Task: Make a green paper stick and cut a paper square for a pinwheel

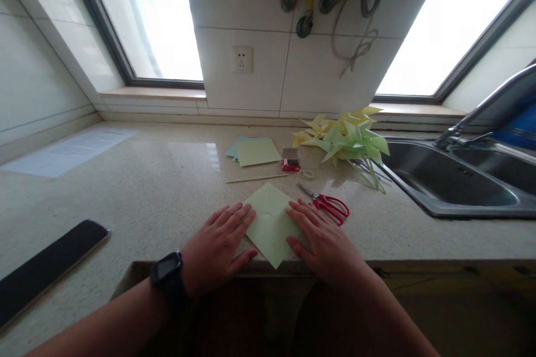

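Lower centre of the frame: a pale green paper square point(271, 222) lies flat on the speckled countertop point(167, 178), turned like a diamond, its lower corner right at the counter's front edge. The left hand point(218, 248) — black watch point(167, 273) on its wrist — rests flat and open, fingers spread over the paper's left edge. The right hand point(324, 242) does the same on the right edge, palm down, gripping nothing. Both press; neither pinches.

The sheet looks thin and very light, w/ faint crease lines near its middle. It probably bends at a touch, slides easily on the smooth stone, and creases or tears if handled roughly. Best hold is likely at a corner or free edge, thumb under and fingertip on top, since the flat face gives nothing to grab.

Just right of the right hand lie red-handled scissors point(329, 205). Further up: a thin stick point(256, 179), a small red box point(290, 160), a stack of coloured sheets point(253, 150), and a heap of yellow-green paper pinwheels point(347, 136) beside the sink point(444, 178). A dark phone point(46, 265) sits at lower left.
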